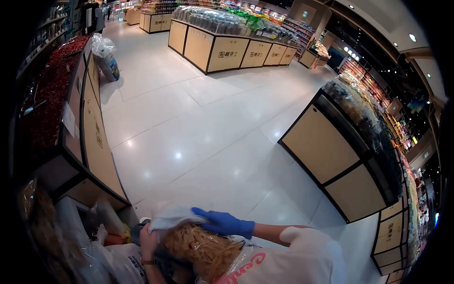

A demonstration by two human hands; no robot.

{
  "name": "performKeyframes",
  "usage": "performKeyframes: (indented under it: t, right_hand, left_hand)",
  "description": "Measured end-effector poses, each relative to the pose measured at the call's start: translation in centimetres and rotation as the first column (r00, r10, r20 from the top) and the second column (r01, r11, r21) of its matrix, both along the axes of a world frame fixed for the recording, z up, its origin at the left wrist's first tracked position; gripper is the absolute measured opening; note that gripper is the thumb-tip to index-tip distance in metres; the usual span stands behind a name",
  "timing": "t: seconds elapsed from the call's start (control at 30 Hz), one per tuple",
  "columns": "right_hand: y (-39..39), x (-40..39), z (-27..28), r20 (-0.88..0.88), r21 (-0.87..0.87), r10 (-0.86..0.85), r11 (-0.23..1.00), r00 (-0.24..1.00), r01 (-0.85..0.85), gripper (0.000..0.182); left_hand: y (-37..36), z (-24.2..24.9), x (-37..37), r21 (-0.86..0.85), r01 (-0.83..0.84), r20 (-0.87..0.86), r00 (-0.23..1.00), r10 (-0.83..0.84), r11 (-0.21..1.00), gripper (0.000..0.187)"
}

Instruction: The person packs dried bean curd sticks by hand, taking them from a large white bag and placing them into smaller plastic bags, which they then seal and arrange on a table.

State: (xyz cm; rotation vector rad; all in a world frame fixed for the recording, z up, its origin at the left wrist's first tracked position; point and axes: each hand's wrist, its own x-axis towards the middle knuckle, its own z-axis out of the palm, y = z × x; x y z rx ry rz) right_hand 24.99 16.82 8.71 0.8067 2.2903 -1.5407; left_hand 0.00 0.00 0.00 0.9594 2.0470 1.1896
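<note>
At the bottom middle, a clear plastic bag (198, 248) full of brown dried strips leans against the front of my white shirt. Its upper part is a whitish, blurred fold of plastic (175, 218). My right hand (224, 223), in a blue glove, grips this fold from the right, its fingers pointing left. Bare and with a band on the wrist, my left hand (148, 242) is closed on the bag's left edge. The bag hides some of its fingers.
Beside my left hand are white plastic bags (116, 258) and a grey bin (73, 217). Left stands a counter (97, 128) heaped with dark red goods. Further display counters stand at right (321, 142) and ahead (227, 54). A plastic-topped container (108, 66) stands on the tiled floor (189, 128).
</note>
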Motion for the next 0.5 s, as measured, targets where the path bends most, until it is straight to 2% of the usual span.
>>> performKeyframes:
  t: [0.03,0.07,0.1,0.17,0.2,0.23,0.27,0.3,0.33,0.37,0.43,0.47,0.5]
  right_hand:
    - [-0.9,0.6,-0.3,-0.031,0.033,-0.079,0.996,0.996,0.080,0.070]
    - [-1.8,1.7,-1.3,-0.204,0.144,-0.038,0.987,0.978,0.069,0.073]
    - [-1.6,7.8,0.1,-0.228,0.265,0.024,0.963,0.973,0.038,0.076]
    - [-1.9,7.2,3.7,-0.296,0.223,0.188,0.967,0.937,-0.123,0.084]
    - [-2.9,5.9,4.7,-0.301,0.288,0.297,0.934,0.907,-0.210,0.088]
    - [-3.8,6.0,4.9,-0.269,0.350,0.406,0.886,0.873,-0.304,0.092]
    - [-4.9,6.5,3.2,-0.315,0.366,0.343,0.904,0.885,-0.220,0.095]
    - [-6.3,6.8,1.4,-0.367,0.362,0.278,0.922,0.888,-0.140,0.098]
    - [-6.5,6.5,1.6,-0.271,0.324,0.200,0.940,0.941,-0.107,0.106]
    - [-5.5,5.9,0.9,-0.278,0.335,0.247,0.931,0.928,-0.147,0.106]
    - [-3.7,4.6,-1.4,-0.342,0.363,0.149,0.932,0.928,-0.016,0.097]
    - [-2.9,4.6,-2.6,-0.301,0.402,0.057,0.913,0.952,0.072,0.096]
    - [-2.4,3.6,-3.2,-0.304,0.394,0.079,0.918,0.949,0.049,0.096]
  left_hand:
    - [-0.2,0.3,-0.7,0.041,0.013,0.047,0.999,-0.015,0.999,0.025]
    - [-0.4,0.7,-1.3,0.087,0.017,0.092,0.995,-0.025,0.996,0.024]
    - [0.1,-1.2,4.4,0.092,-0.016,0.207,0.978,-0.003,0.996,0.024]
    - [1.0,-1.0,3.4,0.117,-0.101,0.580,0.815,0.014,0.988,0.025]
    - [1.4,-0.2,1.5,0.131,-0.132,0.540,0.841,0.040,0.983,0.025]
    - [1.9,0.2,1.3,0.127,-0.053,0.568,0.823,-0.028,0.990,0.026]
    - [2.4,0.7,1.0,0.122,0.024,0.593,0.799,-0.093,0.992,0.027]
    - [2.8,1.0,1.0,0.138,-0.026,0.678,0.732,-0.075,0.990,0.028]
    - [3.8,1.4,1.3,0.163,-0.082,0.756,0.650,-0.071,0.983,0.029]
    - [4.7,2.6,1.5,0.167,-0.099,0.727,0.685,-0.054,0.981,0.028]
    - [5.3,3.5,1.0,0.215,-0.081,0.727,0.679,-0.104,0.973,0.030]
    - [5.5,4.6,0.6,0.209,-0.107,0.721,0.688,-0.080,0.972,0.030]
    - [5.6,6.4,0.5,0.145,0.111,0.466,0.869,-0.166,0.983,0.031]
